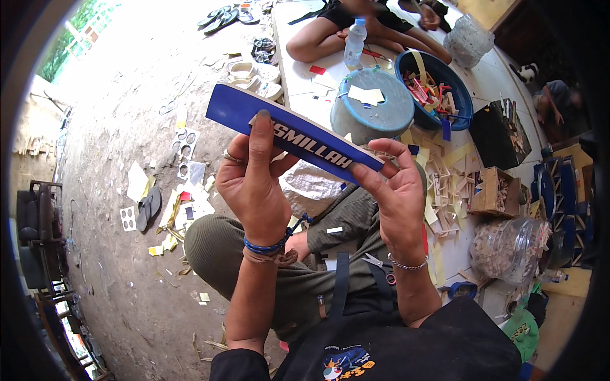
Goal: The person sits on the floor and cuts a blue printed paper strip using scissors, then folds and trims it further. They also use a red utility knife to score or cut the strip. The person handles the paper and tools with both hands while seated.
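A long blue strip (232, 113) with raised pale letters is held up in front of me, tilted down to the right. My left hand (254, 171) grips it left of its middle, thumb on the blue face and fingers behind. At its right end my right hand (397, 190) pinches it, thumb on the front near the last letter. Part of the lettering is covered by my left thumb. Below, small scissors (373, 260) lie on my lap by a dark strap.
A grey-blue tub (362, 120) with paper on its lid stands ahead, beside a blue basin (467, 105) of scraps. A water bottle (355, 44) stands near a seated person's legs (318, 39). Right are a wooden box (495, 197) and a clear bag (508, 251). Sandals (149, 209) lie left.
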`<state>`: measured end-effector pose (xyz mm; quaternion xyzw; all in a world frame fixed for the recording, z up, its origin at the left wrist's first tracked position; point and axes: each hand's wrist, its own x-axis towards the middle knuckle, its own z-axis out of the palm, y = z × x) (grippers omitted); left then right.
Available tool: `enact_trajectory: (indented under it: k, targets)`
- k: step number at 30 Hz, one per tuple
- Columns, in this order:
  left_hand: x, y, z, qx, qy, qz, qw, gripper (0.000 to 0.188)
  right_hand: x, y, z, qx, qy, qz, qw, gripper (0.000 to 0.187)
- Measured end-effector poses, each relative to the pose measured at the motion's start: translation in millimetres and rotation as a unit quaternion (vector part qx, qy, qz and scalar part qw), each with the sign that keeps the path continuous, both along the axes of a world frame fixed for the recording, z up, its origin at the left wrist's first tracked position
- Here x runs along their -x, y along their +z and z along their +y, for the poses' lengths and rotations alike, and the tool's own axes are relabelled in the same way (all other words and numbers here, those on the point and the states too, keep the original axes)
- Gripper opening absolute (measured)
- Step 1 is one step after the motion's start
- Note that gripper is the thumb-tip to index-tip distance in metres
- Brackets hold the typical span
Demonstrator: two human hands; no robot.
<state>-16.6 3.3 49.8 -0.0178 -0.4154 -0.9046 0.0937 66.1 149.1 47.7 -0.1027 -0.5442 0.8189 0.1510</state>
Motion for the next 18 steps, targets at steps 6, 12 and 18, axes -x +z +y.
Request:
enact_trajectory:
  k: [6,12,18]
  targets:
    - [2,-2,-1,-0.004,-0.018,-0.003,1.000,0.014,0,-1,2,0.012,0.013,-0.014,1.000,0.051]
    - [1,-4,-1,0.004,-0.030,-0.014,0.999,0.014,-1,-7,7,0.041,0.040,-0.045,0.997,0.054]
    - [0,-8,0,0.064,-0.042,-0.038,0.996,0.012,-2,-23,19,0.048,0.068,-0.076,0.994,0.053]
